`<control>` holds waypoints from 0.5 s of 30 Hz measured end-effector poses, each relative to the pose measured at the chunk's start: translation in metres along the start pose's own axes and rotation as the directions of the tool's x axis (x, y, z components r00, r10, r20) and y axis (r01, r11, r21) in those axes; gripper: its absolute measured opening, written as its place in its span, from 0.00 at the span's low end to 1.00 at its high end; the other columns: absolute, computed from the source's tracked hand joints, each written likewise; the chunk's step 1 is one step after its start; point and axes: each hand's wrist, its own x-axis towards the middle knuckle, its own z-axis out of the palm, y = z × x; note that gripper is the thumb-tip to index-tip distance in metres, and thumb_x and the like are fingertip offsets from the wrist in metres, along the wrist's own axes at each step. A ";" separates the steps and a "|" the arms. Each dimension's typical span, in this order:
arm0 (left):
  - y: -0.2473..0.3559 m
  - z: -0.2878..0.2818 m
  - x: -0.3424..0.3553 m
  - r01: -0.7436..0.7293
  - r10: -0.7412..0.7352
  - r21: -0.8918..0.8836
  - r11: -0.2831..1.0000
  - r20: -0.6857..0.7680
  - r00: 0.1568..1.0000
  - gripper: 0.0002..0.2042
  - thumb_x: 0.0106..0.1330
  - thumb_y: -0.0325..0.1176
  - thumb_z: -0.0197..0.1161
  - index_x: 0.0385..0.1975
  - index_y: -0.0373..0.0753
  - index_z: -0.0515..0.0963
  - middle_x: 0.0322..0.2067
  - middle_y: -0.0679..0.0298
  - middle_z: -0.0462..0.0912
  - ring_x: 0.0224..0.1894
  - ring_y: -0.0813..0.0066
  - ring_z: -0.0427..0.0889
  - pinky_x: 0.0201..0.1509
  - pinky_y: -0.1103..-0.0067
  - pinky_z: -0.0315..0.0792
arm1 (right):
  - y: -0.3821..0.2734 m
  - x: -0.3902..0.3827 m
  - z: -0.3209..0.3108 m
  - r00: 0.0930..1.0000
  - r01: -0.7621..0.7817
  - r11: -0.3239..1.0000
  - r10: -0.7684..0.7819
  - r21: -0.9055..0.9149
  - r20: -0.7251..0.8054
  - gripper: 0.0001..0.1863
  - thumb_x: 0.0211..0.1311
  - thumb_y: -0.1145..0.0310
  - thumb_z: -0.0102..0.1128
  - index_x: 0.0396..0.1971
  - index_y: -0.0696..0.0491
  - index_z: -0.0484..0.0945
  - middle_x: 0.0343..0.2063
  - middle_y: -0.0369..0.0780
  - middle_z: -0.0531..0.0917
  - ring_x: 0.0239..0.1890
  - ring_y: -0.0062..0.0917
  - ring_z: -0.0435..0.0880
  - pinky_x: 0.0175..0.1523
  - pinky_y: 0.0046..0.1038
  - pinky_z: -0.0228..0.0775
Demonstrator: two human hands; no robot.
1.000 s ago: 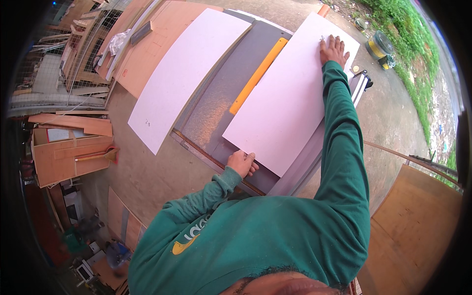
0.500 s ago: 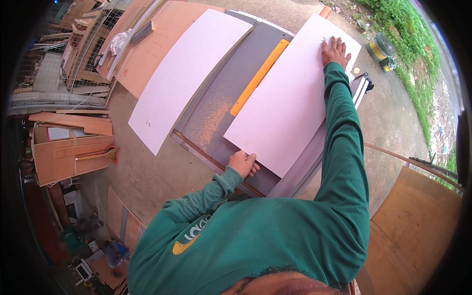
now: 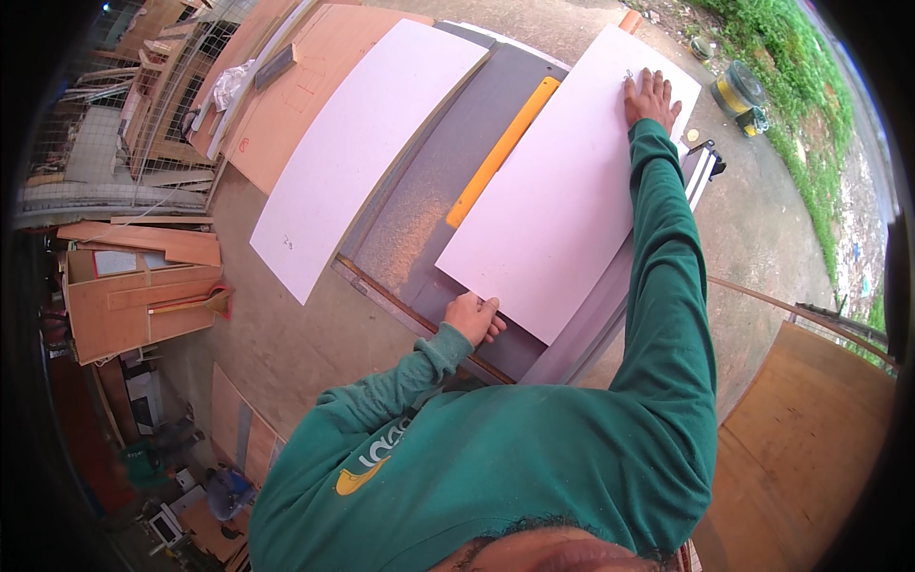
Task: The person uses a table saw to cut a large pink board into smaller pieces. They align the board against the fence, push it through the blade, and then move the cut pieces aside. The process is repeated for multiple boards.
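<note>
A white rectangular board [image 3: 562,191] lies flat on a grey machine table [image 3: 419,181], beside a long yellow strip [image 3: 503,151]. My left hand [image 3: 472,318] grips the board's near edge close to its left corner, with its fingers curled and the thumb at the edge. At the far end, my right hand [image 3: 652,99] rests flat on the board's top with its fingers spread. Pale sawdust [image 3: 405,238] is scattered over the table to the left of the board. A second white board [image 3: 367,143] lies at the table's left side.
Brown wooden panels [image 3: 315,95] extend beyond the second board. Stacked wood pieces [image 3: 143,286] stand at the left, near a wire mesh fence [image 3: 181,86]. A bucket with a yellow band [image 3: 739,89] sits at the far right by the grass. A large brown sheet [image 3: 801,448] is at the lower right.
</note>
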 end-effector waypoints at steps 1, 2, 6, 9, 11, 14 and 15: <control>0.000 0.000 0.000 -0.001 0.001 -0.002 1.000 0.001 1.000 0.17 0.75 0.38 0.55 0.34 0.24 0.74 0.26 0.55 0.86 0.23 0.75 0.83 0.25 0.76 0.81 | 0.001 0.000 0.000 1.000 0.001 1.000 -0.001 -0.002 -0.002 0.36 0.70 0.40 0.36 0.74 0.37 0.58 0.77 0.33 0.53 0.79 0.29 0.47 0.80 0.47 0.32; 0.000 0.000 0.001 -0.002 0.002 -0.001 1.000 0.004 1.000 0.17 0.75 0.38 0.55 0.34 0.24 0.74 0.27 0.55 0.86 0.23 0.75 0.83 0.25 0.76 0.81 | 0.001 0.000 0.001 1.000 -0.001 1.000 0.001 -0.001 0.004 0.36 0.70 0.40 0.36 0.74 0.37 0.57 0.77 0.33 0.53 0.79 0.29 0.46 0.80 0.47 0.31; -0.002 0.000 0.003 0.000 0.000 -0.007 1.000 0.007 1.000 0.18 0.74 0.38 0.55 0.35 0.24 0.75 0.27 0.55 0.87 0.23 0.75 0.83 0.25 0.77 0.81 | -0.002 0.001 -0.003 0.999 -0.011 1.000 0.011 -0.001 0.043 0.36 0.70 0.40 0.36 0.75 0.37 0.56 0.77 0.33 0.52 0.79 0.28 0.45 0.80 0.46 0.30; -0.001 0.000 0.004 0.023 -0.023 -0.023 0.999 0.013 1.000 0.18 0.75 0.38 0.55 0.36 0.24 0.76 0.27 0.55 0.87 0.23 0.75 0.83 0.26 0.77 0.81 | -0.007 -0.001 -0.005 0.998 -0.007 1.000 0.007 0.002 0.061 0.36 0.71 0.40 0.35 0.75 0.38 0.55 0.77 0.33 0.51 0.79 0.28 0.44 0.80 0.46 0.29; 0.002 0.001 0.002 0.041 -0.040 -0.031 0.999 0.014 0.999 0.18 0.75 0.38 0.55 0.37 0.24 0.76 0.27 0.55 0.87 0.23 0.76 0.83 0.26 0.77 0.81 | -0.002 0.003 -0.002 0.999 -0.001 1.000 0.000 0.011 0.053 0.36 0.71 0.40 0.35 0.76 0.38 0.54 0.78 0.33 0.50 0.79 0.28 0.43 0.80 0.48 0.28; 0.007 0.001 0.001 0.059 -0.059 -0.045 0.997 0.005 0.998 0.17 0.75 0.38 0.55 0.37 0.24 0.76 0.27 0.56 0.87 0.23 0.76 0.83 0.26 0.77 0.80 | 0.008 0.010 0.006 0.999 0.002 1.000 -0.002 0.004 0.043 0.37 0.70 0.39 0.35 0.76 0.39 0.54 0.78 0.34 0.50 0.79 0.29 0.44 0.79 0.50 0.29; 0.006 0.001 0.001 0.063 -0.063 -0.050 0.997 0.007 0.998 0.17 0.75 0.38 0.55 0.37 0.24 0.76 0.27 0.56 0.87 0.23 0.76 0.83 0.26 0.77 0.80 | 0.007 0.010 0.006 0.999 0.009 1.000 -0.009 0.013 0.039 0.38 0.70 0.39 0.35 0.76 0.40 0.55 0.78 0.35 0.50 0.79 0.30 0.44 0.79 0.51 0.29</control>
